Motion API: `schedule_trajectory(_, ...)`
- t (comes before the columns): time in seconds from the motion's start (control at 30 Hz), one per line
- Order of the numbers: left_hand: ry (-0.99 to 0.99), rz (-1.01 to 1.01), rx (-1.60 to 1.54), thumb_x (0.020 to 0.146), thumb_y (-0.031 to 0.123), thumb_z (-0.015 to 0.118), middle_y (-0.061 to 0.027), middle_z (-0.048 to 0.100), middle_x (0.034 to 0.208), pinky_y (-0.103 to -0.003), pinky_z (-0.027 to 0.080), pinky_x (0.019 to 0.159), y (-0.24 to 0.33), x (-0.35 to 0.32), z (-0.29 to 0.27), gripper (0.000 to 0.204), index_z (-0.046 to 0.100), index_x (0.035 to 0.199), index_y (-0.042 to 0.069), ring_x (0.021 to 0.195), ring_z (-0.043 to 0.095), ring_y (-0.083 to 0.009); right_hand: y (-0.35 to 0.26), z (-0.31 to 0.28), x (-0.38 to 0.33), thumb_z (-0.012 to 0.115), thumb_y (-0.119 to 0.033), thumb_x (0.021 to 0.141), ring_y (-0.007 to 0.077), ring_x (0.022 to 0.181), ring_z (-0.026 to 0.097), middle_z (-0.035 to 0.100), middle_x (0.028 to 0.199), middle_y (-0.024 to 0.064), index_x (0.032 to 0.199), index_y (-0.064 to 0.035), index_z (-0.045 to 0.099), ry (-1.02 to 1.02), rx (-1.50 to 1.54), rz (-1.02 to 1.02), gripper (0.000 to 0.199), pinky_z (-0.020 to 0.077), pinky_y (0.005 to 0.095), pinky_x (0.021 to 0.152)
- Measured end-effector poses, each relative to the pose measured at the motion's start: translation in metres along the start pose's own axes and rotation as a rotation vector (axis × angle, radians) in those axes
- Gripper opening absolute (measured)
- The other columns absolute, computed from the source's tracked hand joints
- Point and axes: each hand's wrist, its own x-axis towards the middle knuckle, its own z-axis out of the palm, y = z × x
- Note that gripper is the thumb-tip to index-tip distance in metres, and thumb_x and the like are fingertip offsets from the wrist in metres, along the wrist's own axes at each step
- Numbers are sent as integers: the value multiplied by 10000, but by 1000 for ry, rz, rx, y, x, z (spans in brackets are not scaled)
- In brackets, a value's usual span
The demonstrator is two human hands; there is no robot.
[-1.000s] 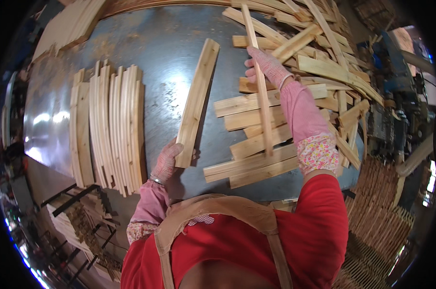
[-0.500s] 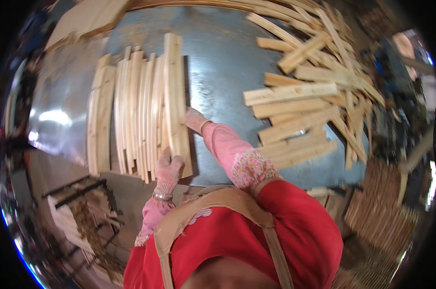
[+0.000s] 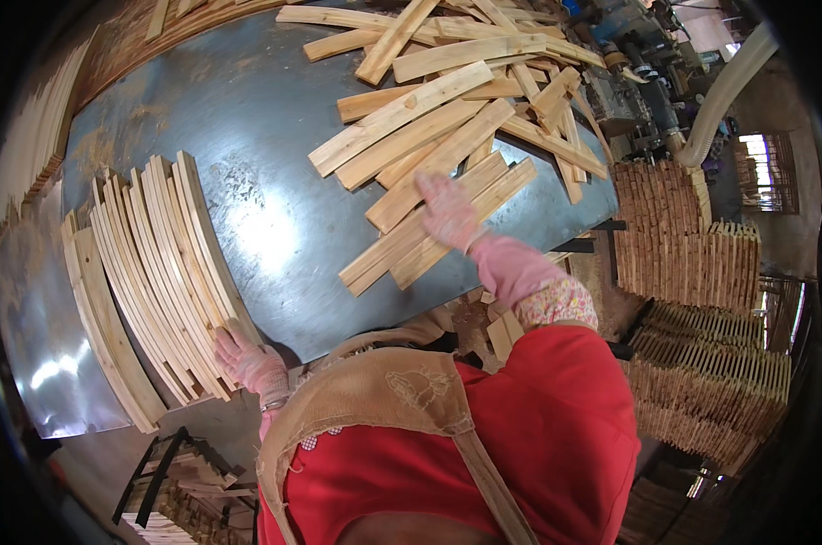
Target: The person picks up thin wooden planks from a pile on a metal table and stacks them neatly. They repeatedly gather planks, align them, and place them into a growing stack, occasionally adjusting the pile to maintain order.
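Note:
My left hand, in a pale work glove, rests with fingers spread at the near end of a row of wooden strips standing side by side on edge. The strips lie lengthwise on the left of a metal table. My right hand, gloved too and slightly blurred, lies over loose wooden boards at the near edge of a jumbled pile. Its fingers stretch across the boards and do not wrap round any of them.
More boards lie crisscrossed toward the far right of the table. Two wider boards sit left of the strip row. Stacked wood stands beyond the right edge, near a pale hose. A rack is below left.
My right hand has left the strip row and moved right to the loose boards. My left hand stays at the row's near end, its fingers now spread. The view has shifted right.

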Motion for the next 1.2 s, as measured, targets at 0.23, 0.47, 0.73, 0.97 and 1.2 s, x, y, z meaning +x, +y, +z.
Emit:
schedule_trajectory(0.23,279,222,-366,935,314,734,-264,443,1641,-520,355,1265,51,21,-6,868,361,1649,-7,1529,413,-415,109,5,95,702,-382,927,368,1242,648,700,1305,166,1419,-132,622,152,-73,-407,557,524,505,1033)
schedule_trajectory(0.47,-124,339,-1539,1015,208,731,-211,669,1377,-397,516,1071,289,24,-61,630,500,1524,-81,1250,644,-269,-8,-122,130,629,-553,1013,413,1021,708,752,1087,211,1245,-62,722,12,757,-149,551,572,475,874)
schedule_trajectory(0.73,-80,-114,-1296,996,260,781,-77,745,1027,-315,569,756,232,39,-76,362,717,1222,-16,858,685,-169,116,-12,26,685,-446,970,323,1270,664,704,1329,196,1562,-150,511,-203,-22,-466,684,512,448,1068)
schedule_trajectory(0.97,402,-201,-87,982,326,745,-224,461,1625,-534,418,1225,76,55,-29,753,434,1614,60,1485,466,-398,93,-49,56,700,-481,937,349,1182,701,742,1230,162,1271,-111,735,-620,42,-357,499,550,473,1008)
schedule_trajectory(1.2,-407,-27,-1933,1024,257,773,-160,679,1296,-330,513,1042,232,38,27,644,491,1509,-59,1185,637,-215,-47,-28,68,585,-525,1058,413,1121,703,741,1169,248,1287,-16,712,-356,917,-296,572,547,456,995)
